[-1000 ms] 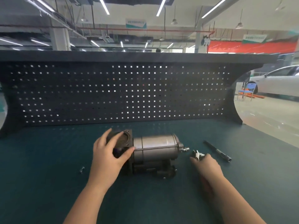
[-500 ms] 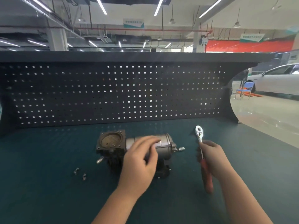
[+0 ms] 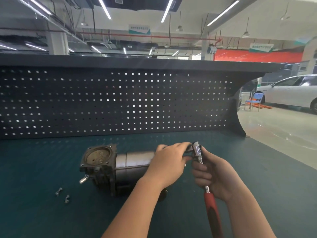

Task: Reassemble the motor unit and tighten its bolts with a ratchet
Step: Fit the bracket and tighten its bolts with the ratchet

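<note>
The motor unit (image 3: 133, 162) lies on its side on the green bench mat (image 3: 42, 169): a grey cylinder with a square, round-faced housing at its left end. My left hand (image 3: 169, 162) reaches over the cylinder's right end, which it hides, and its fingertips pinch the chrome head of the ratchet (image 3: 197, 150). My right hand (image 3: 216, 176) grips the ratchet's metal shaft just above the red handle, holding the tool nearly upright to the right of the motor. Two loose bolts (image 3: 59, 191) lie on the mat, left of the housing and nearer me.
A dark pegboard panel (image 3: 120, 103) closes off the back of the bench. The mat's right edge (image 3: 274, 152) runs diagonally, with shop floor beyond. A blue chair (image 3: 253, 102) and a white car (image 3: 291, 91) stand far off at the right.
My left hand slid right along the cylinder to the ratchet's head. My right hand brought the ratchet in toward the motor's right end. The view moved closer.
</note>
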`<move>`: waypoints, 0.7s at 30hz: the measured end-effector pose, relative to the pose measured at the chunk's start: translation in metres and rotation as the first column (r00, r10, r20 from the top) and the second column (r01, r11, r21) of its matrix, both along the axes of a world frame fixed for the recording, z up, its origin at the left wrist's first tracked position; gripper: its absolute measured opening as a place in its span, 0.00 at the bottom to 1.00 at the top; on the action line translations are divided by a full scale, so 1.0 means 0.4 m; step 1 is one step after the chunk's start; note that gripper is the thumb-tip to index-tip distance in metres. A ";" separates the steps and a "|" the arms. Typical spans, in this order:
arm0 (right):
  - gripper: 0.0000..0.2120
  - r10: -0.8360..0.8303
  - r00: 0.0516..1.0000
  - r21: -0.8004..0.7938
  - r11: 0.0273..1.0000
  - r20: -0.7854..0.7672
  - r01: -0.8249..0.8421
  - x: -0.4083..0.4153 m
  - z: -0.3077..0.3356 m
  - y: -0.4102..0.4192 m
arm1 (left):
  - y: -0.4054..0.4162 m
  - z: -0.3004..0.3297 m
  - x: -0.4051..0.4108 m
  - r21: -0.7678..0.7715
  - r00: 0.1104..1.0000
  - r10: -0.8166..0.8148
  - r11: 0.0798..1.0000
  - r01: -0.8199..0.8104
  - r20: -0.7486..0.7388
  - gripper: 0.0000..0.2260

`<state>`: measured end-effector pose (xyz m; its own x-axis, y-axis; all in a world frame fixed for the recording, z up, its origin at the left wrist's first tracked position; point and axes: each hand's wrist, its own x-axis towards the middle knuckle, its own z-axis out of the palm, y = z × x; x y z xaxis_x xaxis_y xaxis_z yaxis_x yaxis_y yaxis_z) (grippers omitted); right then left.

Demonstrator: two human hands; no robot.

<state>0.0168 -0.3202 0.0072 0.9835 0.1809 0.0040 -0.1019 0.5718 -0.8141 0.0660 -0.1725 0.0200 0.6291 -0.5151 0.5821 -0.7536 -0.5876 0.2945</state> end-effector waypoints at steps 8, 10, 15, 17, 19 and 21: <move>0.16 -0.054 0.996 -0.047 0.998 -0.073 0.051 0.005 0.008 0.006 | 0.016 0.008 0.006 -0.159 0.987 -0.075 0.986 0.052 -0.139 0.08; 0.15 -0.035 0.999 0.001 0.999 -0.042 0.035 0.001 0.011 0.013 | 0.017 0.009 0.009 -0.227 0.983 -0.108 0.971 0.073 -0.149 0.08; 0.15 -0.066 0.997 0.003 0.998 -0.044 0.066 -0.005 0.028 0.031 | 0.024 0.012 0.010 -0.244 0.980 -0.138 0.964 0.101 -0.141 0.07; 0.15 -0.067 0.996 0.012 0.998 -0.053 0.068 -0.011 0.036 0.033 | 0.022 0.013 0.006 -0.255 0.982 -0.141 0.961 0.106 -0.125 0.08; 0.15 -0.077 0.995 0.040 0.996 -0.063 0.080 -0.017 0.041 0.041 | 0.022 0.013 0.006 -0.253 0.983 -0.143 0.961 0.111 -0.112 0.08; 0.14 -0.131 0.990 0.081 0.987 -0.052 0.135 -0.029 0.047 0.036 | 0.023 0.011 0.009 -0.194 0.989 -0.100 0.978 0.077 -0.109 0.08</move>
<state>0.0051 -0.3058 0.0260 0.9983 0.0493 -0.0325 -0.0568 0.6492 -0.7585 0.0694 -0.1634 0.0243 0.6556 -0.4595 0.5992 -0.7538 -0.4455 0.4830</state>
